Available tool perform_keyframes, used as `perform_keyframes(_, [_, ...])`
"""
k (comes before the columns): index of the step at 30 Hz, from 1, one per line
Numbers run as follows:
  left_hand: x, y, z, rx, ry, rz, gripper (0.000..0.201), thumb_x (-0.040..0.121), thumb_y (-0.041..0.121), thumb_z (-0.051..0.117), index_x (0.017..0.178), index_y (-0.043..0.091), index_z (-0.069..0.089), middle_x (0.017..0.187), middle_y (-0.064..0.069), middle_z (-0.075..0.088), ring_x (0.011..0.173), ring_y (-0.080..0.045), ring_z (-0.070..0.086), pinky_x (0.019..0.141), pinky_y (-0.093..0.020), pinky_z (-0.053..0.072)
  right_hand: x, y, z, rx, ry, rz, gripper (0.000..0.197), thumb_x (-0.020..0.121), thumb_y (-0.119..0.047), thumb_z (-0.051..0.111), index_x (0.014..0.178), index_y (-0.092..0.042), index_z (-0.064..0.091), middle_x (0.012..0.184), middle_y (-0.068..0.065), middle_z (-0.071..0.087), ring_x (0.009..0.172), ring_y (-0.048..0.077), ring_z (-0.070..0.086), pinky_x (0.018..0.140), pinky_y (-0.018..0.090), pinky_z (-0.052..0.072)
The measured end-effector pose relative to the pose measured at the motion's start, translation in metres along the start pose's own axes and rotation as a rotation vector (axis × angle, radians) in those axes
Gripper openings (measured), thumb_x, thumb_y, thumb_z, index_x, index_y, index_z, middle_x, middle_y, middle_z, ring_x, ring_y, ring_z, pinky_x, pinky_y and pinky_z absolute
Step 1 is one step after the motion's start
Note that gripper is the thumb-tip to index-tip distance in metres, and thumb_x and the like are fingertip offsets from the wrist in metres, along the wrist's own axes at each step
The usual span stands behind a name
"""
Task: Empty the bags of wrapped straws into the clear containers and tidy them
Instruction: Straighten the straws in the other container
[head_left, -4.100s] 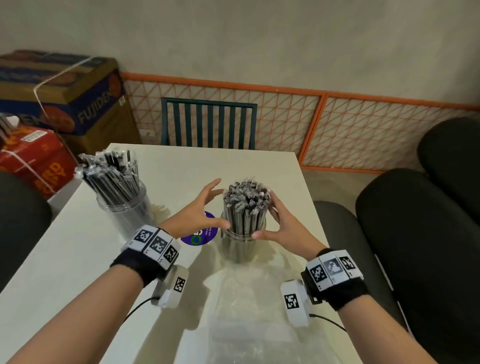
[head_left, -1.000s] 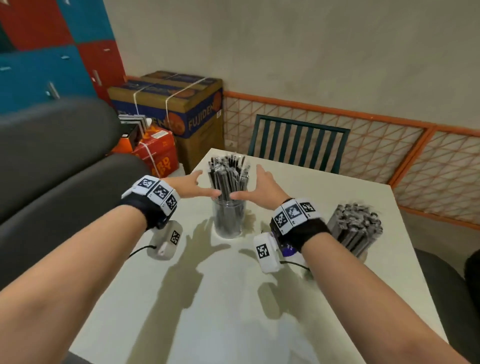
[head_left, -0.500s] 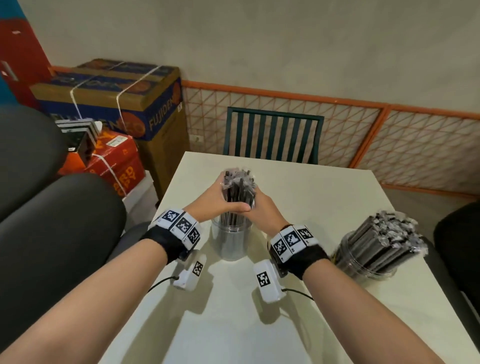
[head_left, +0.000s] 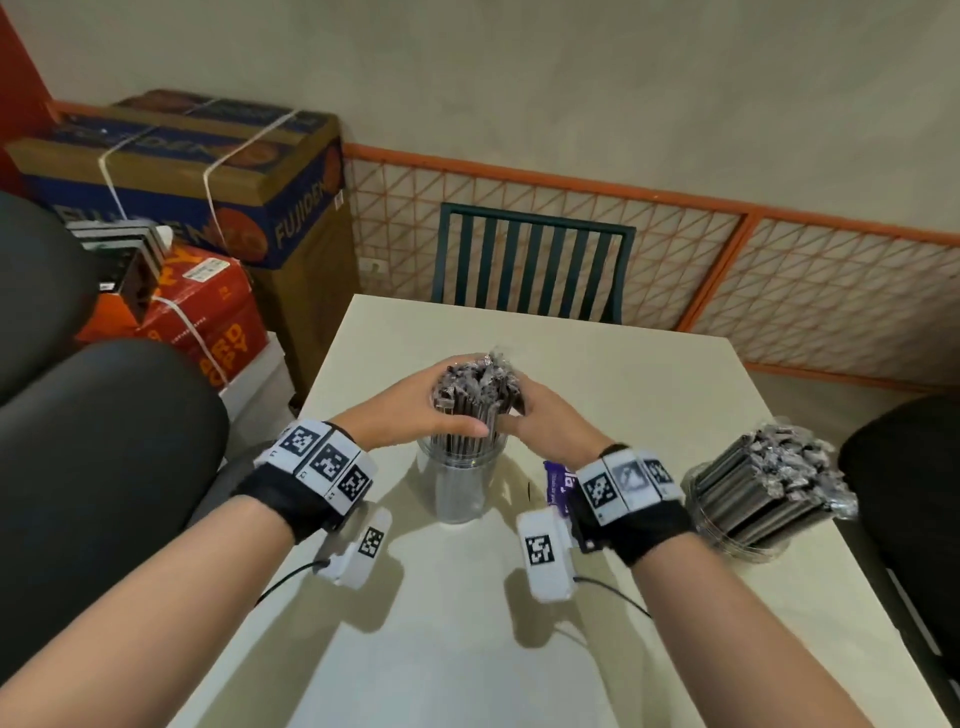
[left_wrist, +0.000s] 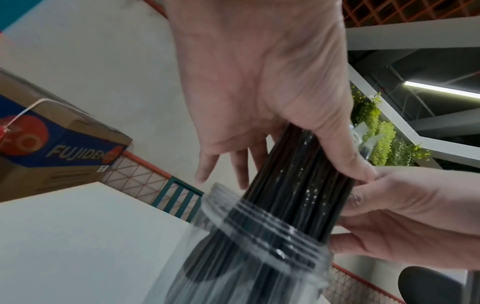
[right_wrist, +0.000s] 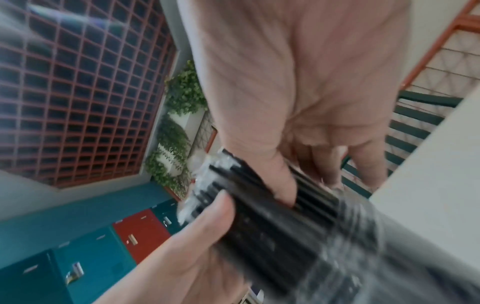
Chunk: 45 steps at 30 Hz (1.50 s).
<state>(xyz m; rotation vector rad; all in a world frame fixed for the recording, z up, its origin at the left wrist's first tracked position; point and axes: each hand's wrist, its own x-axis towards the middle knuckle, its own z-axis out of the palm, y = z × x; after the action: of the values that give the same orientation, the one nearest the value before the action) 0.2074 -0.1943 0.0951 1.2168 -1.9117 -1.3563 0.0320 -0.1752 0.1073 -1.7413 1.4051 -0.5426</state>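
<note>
1. Clear container: a cylinder of transparent plastic with a ridged, threaded neck. It stands upright on the worktop, a smooth, pale cream slab.
2. Straw bundle: thin black straws in glossy, crinkled film wrappers, standing in the clear container and rising above its rim.
3. Left hand: its grip is wrapped round the straw bundle just above the clear container's rim, thumb across the near side.
4. Right hand: its grip clasps the opposite side of the same bundle, thumb pressed to the straws.
5. Second container: to the right of the clear container, well apart, packed with tilted wrapped straws.
6. Purple label: flat on the worktop, just right of the clear container and partly hidden.
</note>
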Motion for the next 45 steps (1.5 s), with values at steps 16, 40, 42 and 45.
perform_keyframes(16, [-0.011, 0.031, -0.026, 0.134, 0.041, 0.053, 0.043, 0.079, 0.028, 0.069, 0.118, 0.03, 0.049, 0.104, 0.024, 0.054, 0.095, 0.009, 0.051, 0.082, -0.011, 0.041, 0.004, -0.016, -0.013, 0.01, -0.111, -0.161, 0.067, 0.084, -0.022, 0.068, 0.142, -0.02, 0.036, 0.14, 0.001, 0.051, 0.127, 0.014, 0.047, 0.108, 0.032, 0.037])
perform_keyframes(40, [-0.002, 0.024, -0.015, 0.113, 0.132, 0.117, 0.061, 0.075, 0.017, 0.074, 0.125, 0.027, 0.041, 0.109, 0.023, 0.053, 0.099, 0.014, 0.05, 0.081, 0.001, 0.038, -0.001, -0.016, -0.019, 0.016, 0.014, -0.159, 0.058, 0.088, -0.013, 0.061, 0.141, -0.017, 0.037, 0.136, 0.003, 0.054, 0.124, 0.013, 0.049, 0.102, 0.027, 0.039])
perform_keyframes(42, [-0.003, 0.018, -0.013, 0.189, 0.053, 0.037, 0.06, 0.073, 0.019, 0.076, 0.124, 0.024, 0.044, 0.11, 0.013, 0.054, 0.1, 0.002, 0.052, 0.085, -0.007, 0.041, -0.001, -0.009, -0.019, -0.011, -0.14, -0.087, 0.065, 0.085, -0.015, 0.066, 0.141, -0.017, 0.033, 0.138, 0.005, 0.051, 0.127, 0.017, 0.047, 0.108, 0.036, 0.038])
perform_keyframes(45, [-0.005, 0.003, -0.005, 0.131, 0.014, -0.08, 0.078, 0.065, 0.024, 0.081, 0.131, 0.018, 0.04, 0.118, 0.006, 0.054, 0.108, -0.008, 0.051, 0.091, -0.02, 0.042, -0.005, 0.005, -0.002, 0.031, -0.115, -0.036, 0.071, 0.079, -0.017, 0.073, 0.138, -0.015, 0.034, 0.136, 0.006, 0.052, 0.125, 0.019, 0.05, 0.108, 0.039, 0.04])
